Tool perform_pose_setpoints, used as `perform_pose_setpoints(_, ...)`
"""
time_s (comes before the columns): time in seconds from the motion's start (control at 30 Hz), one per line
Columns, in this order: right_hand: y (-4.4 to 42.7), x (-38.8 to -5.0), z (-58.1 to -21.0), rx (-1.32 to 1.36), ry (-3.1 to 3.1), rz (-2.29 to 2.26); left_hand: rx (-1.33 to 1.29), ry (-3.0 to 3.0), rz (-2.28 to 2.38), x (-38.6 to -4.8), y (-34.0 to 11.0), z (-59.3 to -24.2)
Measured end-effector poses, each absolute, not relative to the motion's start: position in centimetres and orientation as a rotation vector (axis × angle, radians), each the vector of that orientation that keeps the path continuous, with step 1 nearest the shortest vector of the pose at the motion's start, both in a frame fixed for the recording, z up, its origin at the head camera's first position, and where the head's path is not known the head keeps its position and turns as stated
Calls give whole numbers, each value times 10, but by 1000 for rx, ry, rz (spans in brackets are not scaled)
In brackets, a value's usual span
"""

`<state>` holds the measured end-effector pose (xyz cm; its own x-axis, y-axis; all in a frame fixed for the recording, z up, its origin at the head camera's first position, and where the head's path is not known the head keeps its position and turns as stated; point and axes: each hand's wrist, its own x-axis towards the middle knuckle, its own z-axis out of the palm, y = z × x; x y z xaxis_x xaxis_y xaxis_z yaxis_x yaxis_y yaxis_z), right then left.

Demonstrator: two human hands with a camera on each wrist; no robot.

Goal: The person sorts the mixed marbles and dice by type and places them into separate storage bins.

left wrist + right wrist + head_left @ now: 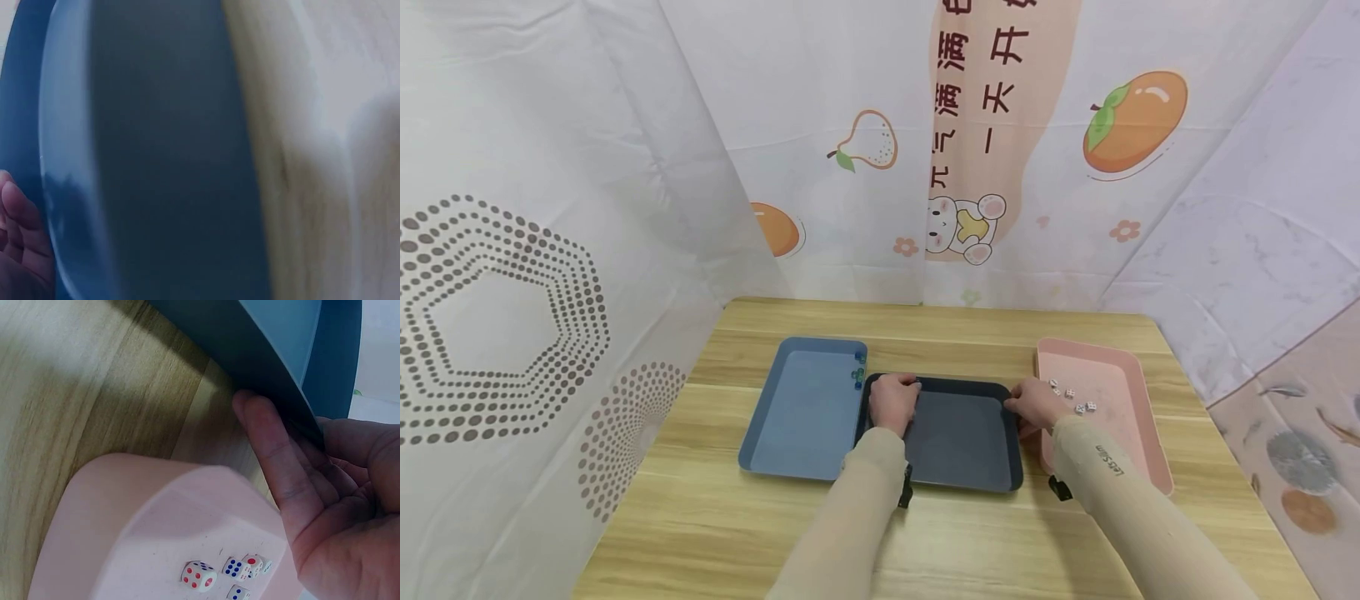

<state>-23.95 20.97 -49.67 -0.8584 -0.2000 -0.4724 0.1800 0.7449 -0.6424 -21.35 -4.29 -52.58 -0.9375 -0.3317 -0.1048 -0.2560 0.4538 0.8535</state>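
A dark grey-blue tray (965,437) lies between my hands. My left hand (893,402) is at its far left corner, fingers bent over the edge; in the left wrist view, part of the hand (26,244) shows beside the tray wall, its exact contact hidden. At the right edge, my right hand (1039,403) pinches the rim, thumb on one side and fingers against the outer wall (250,356). Left of the dark tray is a blue tray (808,408) holding several small blue and green pieces (859,372). On the right, a pink tray (1108,450) holds several white dice (199,575).
All of this is on a wood-grain table (700,533). A printed white curtain (820,75) hangs behind the table and along its sides. The blue tray sits right against the dark tray's left side, while a narrow gap separates the dark and pink trays.
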Motion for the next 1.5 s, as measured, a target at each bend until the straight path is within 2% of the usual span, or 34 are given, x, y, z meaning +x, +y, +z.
perform_pose_setpoints(0.23,210,-241,-499,6,2415,-963,375,-2521,-1756,-222,-64,-514)
perform_pose_setpoints(0.6,212,-244,-498,-3,2417,-955,244,-2444,-1824,-230,-119,-499)
perform_pose_setpoints(1.03,210,-240,-497,2,2414,-960,451,-2392,-1842,-226,-177,-501)
perform_pose_setpoints(1.5,211,-240,-502,-18,2413,-988,538,-2440,-1775,-226,-195,-511)
